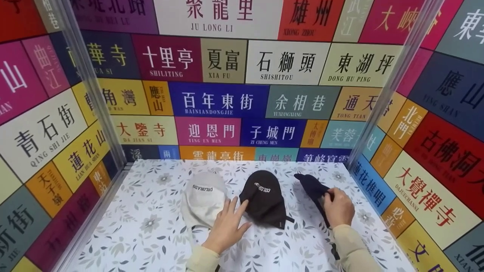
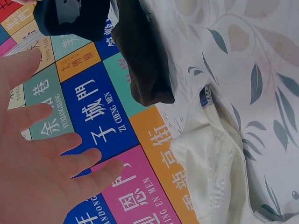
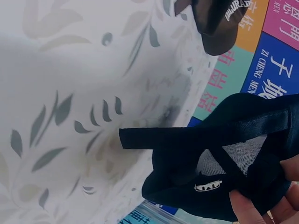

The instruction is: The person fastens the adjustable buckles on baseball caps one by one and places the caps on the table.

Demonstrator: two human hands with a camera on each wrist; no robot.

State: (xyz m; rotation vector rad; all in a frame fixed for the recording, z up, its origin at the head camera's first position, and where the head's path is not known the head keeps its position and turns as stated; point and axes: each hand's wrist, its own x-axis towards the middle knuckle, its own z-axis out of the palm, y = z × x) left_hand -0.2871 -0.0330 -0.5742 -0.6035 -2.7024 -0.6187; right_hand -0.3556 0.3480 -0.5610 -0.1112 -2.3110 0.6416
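Three caps stand in a row on the table. The off-white cap (image 1: 204,196), lettered COLORADO, is on the left, and a dark brown cap (image 1: 264,202) with white lettering sits in the middle. My left hand (image 1: 227,228) hovers between these two, fingers spread and holding nothing; the left wrist view shows its fingers (image 2: 70,144) apart from the caps. At the right, my right hand (image 1: 340,207) grips a navy cap (image 1: 311,187) by its edge, tilting it up. In the right wrist view the navy cap (image 3: 182,177) shows its inside, a loose strap and a small white label.
A white leaf-patterned cloth (image 1: 151,241) covers the table. Walls of coloured place-name panels (image 1: 219,100) enclose the back and both sides. Clear corner posts (image 1: 96,98) rise at the left and right back corners.
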